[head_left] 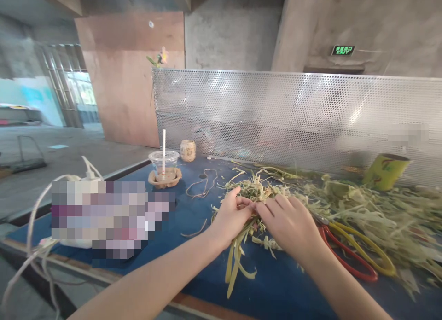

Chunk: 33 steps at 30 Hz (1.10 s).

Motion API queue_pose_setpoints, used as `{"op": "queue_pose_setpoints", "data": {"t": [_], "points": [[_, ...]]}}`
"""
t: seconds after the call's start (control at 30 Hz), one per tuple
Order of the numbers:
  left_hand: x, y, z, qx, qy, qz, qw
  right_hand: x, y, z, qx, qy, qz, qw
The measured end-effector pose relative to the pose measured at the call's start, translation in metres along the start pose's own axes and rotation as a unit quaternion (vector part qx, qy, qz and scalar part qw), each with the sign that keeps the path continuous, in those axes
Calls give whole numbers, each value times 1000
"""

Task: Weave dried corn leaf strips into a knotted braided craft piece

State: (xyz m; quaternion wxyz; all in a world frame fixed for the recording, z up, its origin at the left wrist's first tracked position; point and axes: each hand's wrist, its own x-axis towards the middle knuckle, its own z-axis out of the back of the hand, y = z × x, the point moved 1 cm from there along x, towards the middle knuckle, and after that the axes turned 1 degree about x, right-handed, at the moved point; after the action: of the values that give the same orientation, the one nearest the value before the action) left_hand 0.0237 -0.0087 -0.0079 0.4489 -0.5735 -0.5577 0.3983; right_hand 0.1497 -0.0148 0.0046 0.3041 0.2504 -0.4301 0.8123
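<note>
Both hands meet over a bundle of pale yellow-green leaf strips (241, 253) on a blue table top (193, 214). My left hand (230, 217) pinches the strips at the bundle's upper end, fingers closed on them. My right hand (289, 223) lies over the same spot, fingers curled down onto the strips. The strips' loose ends trail toward the table's near edge. A heap of more dried leaves (362, 205) spreads to the right.
Scissors with red and yellow handles (355, 251) lie just right of my right hand. A plastic cup with a straw (164, 165), a small jar (188, 150), a piece of twine (202, 184) and a yellow-green cup (386, 171) stand before a perforated metal screen (297, 113). White cables (37, 218) lie at left.
</note>
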Motion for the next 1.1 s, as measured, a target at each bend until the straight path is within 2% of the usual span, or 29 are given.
{"op": "queue_pose_setpoints", "data": {"t": [0.1,0.2,0.4,0.7,0.9,1.1], "points": [[0,0,-1,-6,-4,-10,1000,-1,2,-2,16,2,-2,1000],[-1,-1,-1,7,-18,-28,999,-2,6,-6,25,11,-39,999],[1,3,3,20,-2,-54,998,-5,13,-14,90,57,-118,987],[2,7,7,45,0,-58,997,-6,6,-10,272,154,-231,921],[0,3,4,-33,22,1,999,-13,-2,-18,430,80,-248,864],[1,-3,4,-111,41,27,993,-12,0,-19,462,52,-269,843]]}}
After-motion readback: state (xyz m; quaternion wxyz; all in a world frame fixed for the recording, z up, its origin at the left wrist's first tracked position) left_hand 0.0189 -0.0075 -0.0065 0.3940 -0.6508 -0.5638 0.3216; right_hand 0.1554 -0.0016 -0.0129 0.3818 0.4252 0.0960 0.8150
